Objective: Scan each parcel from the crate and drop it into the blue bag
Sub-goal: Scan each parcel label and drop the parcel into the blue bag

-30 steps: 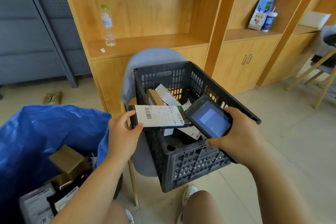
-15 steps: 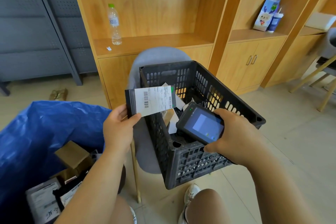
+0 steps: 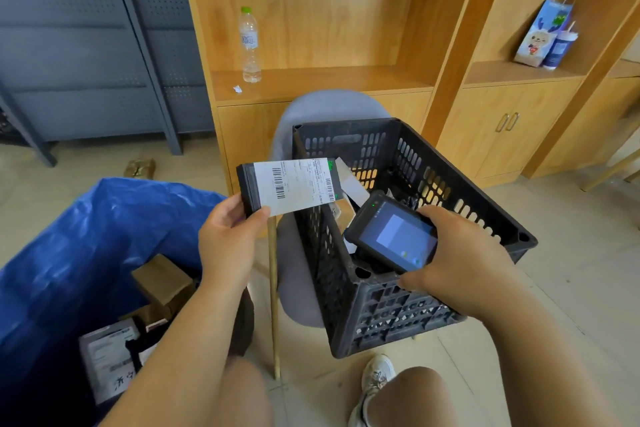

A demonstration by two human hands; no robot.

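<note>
The blue bag (image 3: 86, 236) is sitting open at the near left, other parcels lying inside. The left hand (image 3: 228, 243) is pinching a flat dark parcel (image 3: 287, 185) by its left end above the black crate's (image 3: 391, 315) left rim, white barcode label facing up. The right hand (image 3: 457, 260) is gripping the handheld scanner (image 3: 394, 236) over the crate. Scanning seems underway; next, the parcel needs carrying left and releasing over the bag.

Wooden shelving (image 3: 322, 80), grey metal cabinet (image 3: 86, 45), pale tiled floor (image 3: 571, 218)

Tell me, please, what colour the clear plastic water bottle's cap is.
Green bottle cap, clearest in head view.
</note>
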